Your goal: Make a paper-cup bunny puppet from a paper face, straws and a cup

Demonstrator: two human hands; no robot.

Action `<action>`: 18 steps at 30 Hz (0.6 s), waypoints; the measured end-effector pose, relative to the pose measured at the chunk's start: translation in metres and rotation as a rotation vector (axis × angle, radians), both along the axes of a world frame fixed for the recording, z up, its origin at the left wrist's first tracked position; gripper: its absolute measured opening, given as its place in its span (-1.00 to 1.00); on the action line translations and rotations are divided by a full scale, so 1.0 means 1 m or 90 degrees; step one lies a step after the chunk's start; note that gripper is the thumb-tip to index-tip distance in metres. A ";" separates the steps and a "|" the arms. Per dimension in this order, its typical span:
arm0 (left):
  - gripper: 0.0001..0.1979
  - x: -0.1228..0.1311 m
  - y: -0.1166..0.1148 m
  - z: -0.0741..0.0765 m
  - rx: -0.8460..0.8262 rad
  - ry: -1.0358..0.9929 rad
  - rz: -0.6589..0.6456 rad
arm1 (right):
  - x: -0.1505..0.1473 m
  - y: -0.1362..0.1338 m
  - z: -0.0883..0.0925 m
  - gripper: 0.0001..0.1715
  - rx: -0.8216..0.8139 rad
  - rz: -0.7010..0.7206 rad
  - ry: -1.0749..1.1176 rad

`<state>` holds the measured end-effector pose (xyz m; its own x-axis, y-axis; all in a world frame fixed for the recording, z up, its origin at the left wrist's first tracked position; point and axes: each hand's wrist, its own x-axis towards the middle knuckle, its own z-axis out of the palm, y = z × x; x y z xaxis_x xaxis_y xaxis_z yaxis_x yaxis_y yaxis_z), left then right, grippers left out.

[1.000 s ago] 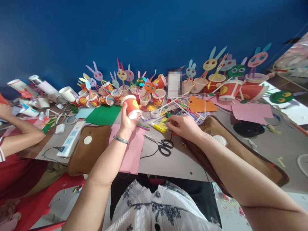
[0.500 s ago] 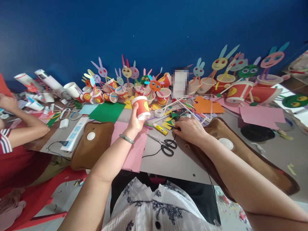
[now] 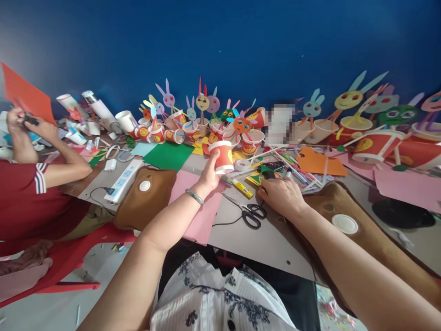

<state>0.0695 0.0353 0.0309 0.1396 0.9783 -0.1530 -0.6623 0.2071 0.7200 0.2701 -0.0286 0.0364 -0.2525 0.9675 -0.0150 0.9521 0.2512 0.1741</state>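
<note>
My left hand (image 3: 208, 176) is wrapped round a red and white paper cup (image 3: 224, 158) with a yellow emblem, lifted above the table. Low over the tabletop, my right hand (image 3: 284, 195) has its fingers curled. Something dark shows by its fingertips, too hidden to name. Black-handled scissors (image 3: 252, 217) lie just left of that hand, partly open, beside a thin black cable. Between my hands are a yellow tube (image 3: 243, 188) and a white roll of tape (image 3: 242, 165). Pink paper (image 3: 198, 197) lies beneath my left wrist.
Paper cups with rabbit-faced figures (image 3: 348, 99) line the blue wall. Brown cushion-like pads (image 3: 151, 202) lie on both sides, with a power strip (image 3: 124, 181) at left. Pens and sticks are heaped behind my right hand. A person at left holds orange paper (image 3: 31, 96) and a dark-handled tool.
The view has turned left, so the table things sit further right. My left hand still holds the cup. The neighbour's orange paper and both their hands have come into view.
</note>
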 end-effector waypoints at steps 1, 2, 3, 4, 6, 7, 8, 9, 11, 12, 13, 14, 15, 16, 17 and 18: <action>-0.49 0.001 -0.001 0.001 0.002 -0.002 0.000 | 0.001 0.000 -0.002 -0.65 0.020 0.008 0.022; -0.49 0.001 -0.001 0.001 0.002 -0.004 -0.002 | 0.002 0.000 -0.004 -0.66 0.043 0.014 0.053; -0.49 0.002 -0.002 0.002 0.001 -0.005 -0.004 | 0.002 0.000 -0.006 -0.66 0.064 0.018 0.095; -0.48 0.003 -0.002 0.002 -0.003 -0.007 -0.008 | 0.003 0.000 -0.008 -0.66 0.086 0.017 0.150; -0.48 0.003 -0.003 0.004 -0.019 -0.009 -0.019 | 0.004 0.001 -0.011 -0.68 0.120 0.012 0.297; -0.48 0.003 -0.003 0.004 -0.031 -0.010 -0.020 | 0.004 0.001 -0.012 -0.70 0.136 0.008 0.383; -0.48 0.003 -0.003 0.005 -0.045 -0.011 -0.017 | 0.004 0.002 -0.012 -0.71 0.154 0.005 0.468; -0.48 0.003 -0.004 0.005 -0.058 -0.010 -0.012 | 0.004 0.002 -0.012 -0.72 0.175 0.004 0.546; -0.49 0.004 -0.005 0.006 -0.081 -0.006 -0.006 | 0.004 0.002 -0.010 -0.73 0.222 -0.007 0.666; -0.49 0.004 -0.006 0.006 -0.088 -0.004 -0.007 | 0.003 0.001 -0.008 -0.72 0.242 -0.024 0.709; -0.50 0.005 -0.007 0.006 -0.089 -0.004 -0.015 | 0.003 0.000 -0.006 -0.71 0.255 -0.047 0.746; -0.50 0.006 -0.008 0.006 -0.086 -0.007 -0.028 | 0.002 -0.002 -0.005 -0.70 0.253 -0.072 0.784; -0.51 0.007 -0.009 0.006 -0.080 -0.011 -0.042 | 0.001 -0.004 -0.003 -0.69 0.232 -0.095 0.827; -0.51 0.008 -0.010 0.007 -0.072 -0.017 -0.057 | -0.001 -0.005 -0.002 -0.68 0.193 -0.112 0.873; -0.51 0.009 -0.011 0.007 -0.063 -0.023 -0.072 | -0.003 -0.007 -0.001 -0.66 0.140 -0.121 0.917; -0.50 0.010 -0.013 0.007 -0.056 -0.026 -0.087 | -0.005 -0.007 0.000 -0.64 0.083 -0.128 0.954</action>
<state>0.0796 0.0228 0.0382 0.2778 0.9329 -0.2293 -0.6521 0.3584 0.6680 0.2648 -0.0361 0.0359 0.1761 0.9608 0.2139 0.2809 0.1592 -0.9464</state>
